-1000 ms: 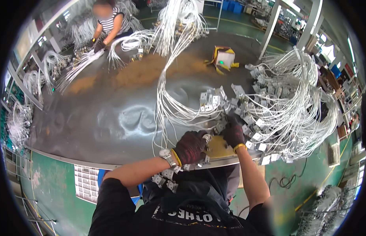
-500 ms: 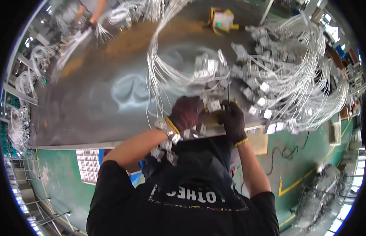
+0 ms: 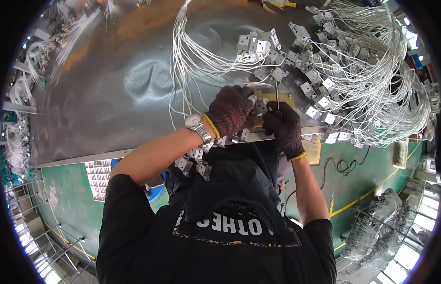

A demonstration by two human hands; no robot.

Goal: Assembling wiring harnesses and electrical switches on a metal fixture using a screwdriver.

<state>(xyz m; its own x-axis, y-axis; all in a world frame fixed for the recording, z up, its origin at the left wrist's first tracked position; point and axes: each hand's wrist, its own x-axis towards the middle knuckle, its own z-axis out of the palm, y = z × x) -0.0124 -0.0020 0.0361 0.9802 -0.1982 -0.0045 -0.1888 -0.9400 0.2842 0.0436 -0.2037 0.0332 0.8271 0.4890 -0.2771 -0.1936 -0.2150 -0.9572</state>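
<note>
My left hand (image 3: 231, 111), in a dark red and black knit glove, has its fingers closed at a small metal bracket (image 3: 261, 107). The bracket is over a yellowish plate (image 3: 284, 98) at the table's near edge. Close on its right, my right hand (image 3: 283, 125), in a dark glove, grips a tool with a thin metal shaft (image 3: 277, 92) pointing away from me; its handle is hidden in the fist. Several more brackets (image 3: 197, 154) hang or lie by my left wrist, in front of my body. White wires (image 3: 180, 61) run from the far side toward my left hand.
A cluster of brackets (image 3: 258, 46) lies beyond my hands. To the right, a large heap of brackets with white wires (image 3: 372, 85) reaches the edge of the metal table (image 3: 102, 113). More wire bundles (image 3: 22, 137) are at far left. A black cable (image 3: 343, 165) lies on the green floor.
The view has shifted, so the table and both hands sit higher in the picture. More of the yellowish plate shows. Both hands stay close around the bracket.
</note>
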